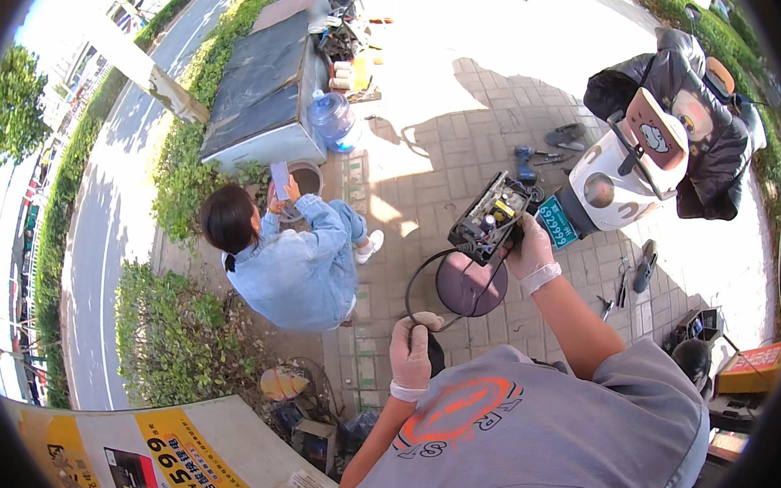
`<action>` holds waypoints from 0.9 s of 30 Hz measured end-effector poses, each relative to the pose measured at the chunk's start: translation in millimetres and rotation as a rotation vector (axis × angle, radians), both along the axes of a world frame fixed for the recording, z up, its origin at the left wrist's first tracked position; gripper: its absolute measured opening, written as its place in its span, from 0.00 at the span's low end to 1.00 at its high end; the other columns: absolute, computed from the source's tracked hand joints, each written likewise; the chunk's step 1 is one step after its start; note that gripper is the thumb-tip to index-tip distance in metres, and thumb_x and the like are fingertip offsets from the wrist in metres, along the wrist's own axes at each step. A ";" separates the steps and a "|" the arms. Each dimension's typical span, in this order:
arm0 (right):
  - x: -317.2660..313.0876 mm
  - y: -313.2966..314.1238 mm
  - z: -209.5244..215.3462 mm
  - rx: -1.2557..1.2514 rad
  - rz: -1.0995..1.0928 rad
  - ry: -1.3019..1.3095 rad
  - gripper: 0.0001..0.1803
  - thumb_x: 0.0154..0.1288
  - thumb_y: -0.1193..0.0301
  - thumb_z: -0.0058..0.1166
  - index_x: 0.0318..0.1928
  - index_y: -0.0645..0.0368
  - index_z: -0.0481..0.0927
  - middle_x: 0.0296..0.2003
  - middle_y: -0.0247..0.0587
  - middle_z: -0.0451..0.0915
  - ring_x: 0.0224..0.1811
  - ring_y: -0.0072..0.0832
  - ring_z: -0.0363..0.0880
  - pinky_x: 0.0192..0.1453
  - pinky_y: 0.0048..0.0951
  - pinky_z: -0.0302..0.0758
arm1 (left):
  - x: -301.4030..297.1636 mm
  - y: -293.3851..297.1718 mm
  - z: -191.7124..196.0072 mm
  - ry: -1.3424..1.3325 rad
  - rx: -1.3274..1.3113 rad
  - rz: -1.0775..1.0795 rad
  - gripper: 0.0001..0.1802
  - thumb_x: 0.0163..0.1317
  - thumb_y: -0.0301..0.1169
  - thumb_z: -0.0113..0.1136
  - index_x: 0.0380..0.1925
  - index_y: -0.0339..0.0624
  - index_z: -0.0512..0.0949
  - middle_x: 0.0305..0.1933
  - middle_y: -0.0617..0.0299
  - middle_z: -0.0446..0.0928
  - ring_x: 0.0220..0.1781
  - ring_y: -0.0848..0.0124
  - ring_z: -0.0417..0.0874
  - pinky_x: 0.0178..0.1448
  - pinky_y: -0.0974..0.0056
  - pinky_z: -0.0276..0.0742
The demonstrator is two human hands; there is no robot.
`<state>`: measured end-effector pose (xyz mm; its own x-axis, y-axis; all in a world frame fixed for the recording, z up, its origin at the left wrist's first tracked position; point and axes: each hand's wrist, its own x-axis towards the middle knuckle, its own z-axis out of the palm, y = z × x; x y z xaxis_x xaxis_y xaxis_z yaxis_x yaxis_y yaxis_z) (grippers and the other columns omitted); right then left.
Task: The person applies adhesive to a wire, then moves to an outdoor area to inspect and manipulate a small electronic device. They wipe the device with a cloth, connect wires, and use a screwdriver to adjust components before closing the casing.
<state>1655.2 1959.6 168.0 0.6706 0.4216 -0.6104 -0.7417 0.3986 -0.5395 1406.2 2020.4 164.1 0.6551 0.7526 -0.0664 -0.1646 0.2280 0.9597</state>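
Black-cased circuit unit (489,216) rests in the right hand (533,249), fingers pinching its edge; below it, the left hand (409,357) pinches the cable (408,285) between fingers, best kept slack.

Right hand (533,250) beyond curled left hand (411,357)
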 end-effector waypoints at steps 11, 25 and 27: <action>135.3 76.3 8.7 -0.025 -0.415 -0.040 0.11 0.70 0.62 0.42 0.38 0.54 0.75 0.24 0.34 0.74 0.18 0.25 0.64 0.21 0.30 0.63 | 149.6 206.7 84.9 -0.138 -0.446 -0.349 0.13 0.72 0.31 0.47 0.42 0.29 0.74 0.23 0.67 0.66 0.20 0.80 0.60 0.23 0.74 0.56; 453.5 354.9 -93.4 -0.014 -0.294 0.046 0.13 0.71 0.63 0.41 0.38 0.57 0.76 0.26 0.38 0.78 0.20 0.29 0.73 0.18 0.33 0.65 | 445.3 471.2 -6.4 0.126 -0.630 -0.287 0.14 0.71 0.32 0.51 0.39 0.28 0.75 0.22 0.65 0.64 0.22 0.74 0.63 0.27 0.67 0.60; 507.5 396.5 -88.8 -0.079 -0.256 0.000 0.12 0.70 0.63 0.42 0.38 0.56 0.75 0.26 0.37 0.77 0.20 0.29 0.73 0.19 0.33 0.65 | 486.6 508.9 0.7 0.164 -0.738 -0.263 0.15 0.71 0.33 0.50 0.41 0.27 0.75 0.21 0.65 0.63 0.22 0.74 0.63 0.27 0.67 0.60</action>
<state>2162.7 2356.1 79.2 0.7491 0.1893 -0.6348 -0.6223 0.5294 -0.5766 1892.9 2529.3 164.8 0.7437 0.2993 -0.5978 0.1125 0.8255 0.5531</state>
